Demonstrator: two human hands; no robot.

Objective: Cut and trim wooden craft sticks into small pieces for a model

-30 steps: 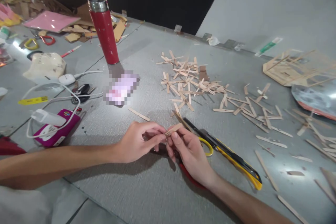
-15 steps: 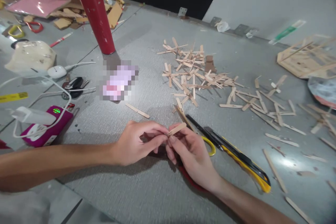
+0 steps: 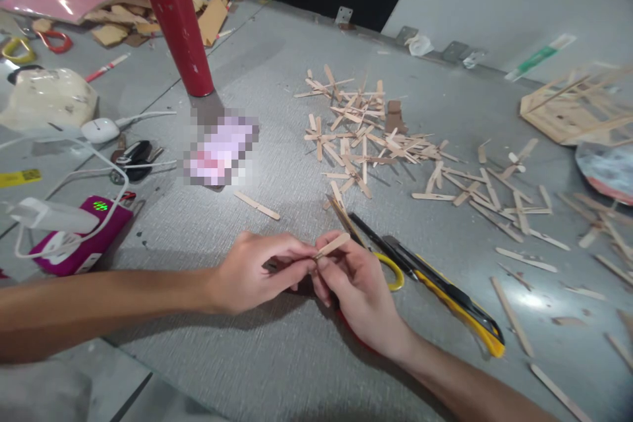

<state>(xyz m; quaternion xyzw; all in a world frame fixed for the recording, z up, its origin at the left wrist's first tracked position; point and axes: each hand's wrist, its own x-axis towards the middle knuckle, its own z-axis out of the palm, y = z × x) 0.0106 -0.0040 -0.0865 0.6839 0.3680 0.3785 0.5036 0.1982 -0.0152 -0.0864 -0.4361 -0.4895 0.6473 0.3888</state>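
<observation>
Between my two hands, above the table's near side, is a small wooden craft stick point(image 3: 334, 245). My left hand point(image 3: 264, 270) pinches its lower left end between thumb and fingers. My right hand point(image 3: 353, 283) grips it close by with thumb and fingertips, and the rounded end sticks out to the upper right. Fingers hide the part where the two grips meet. Just right of my right hand lie yellow-handled scissors point(image 3: 394, 271) and a black-and-yellow utility knife point(image 3: 450, 303). A single craft stick point(image 3: 256, 205) lies beyond my left hand.
Crossed craft sticks point(image 3: 361, 125) cover the table's middle, with loose ones at right. A wooden stick frame point(image 3: 554, 112) stands far right. At left are a red bottle point(image 3: 173, 20), a blurred-out phone-like object point(image 3: 225, 148), keys point(image 3: 133, 158) and a purple power bank point(image 3: 84, 237) with white cables.
The view has shifted slightly, so things on the table sit a little further left and up. Both hands keep their pinch on the craft stick, almost unmoved.
</observation>
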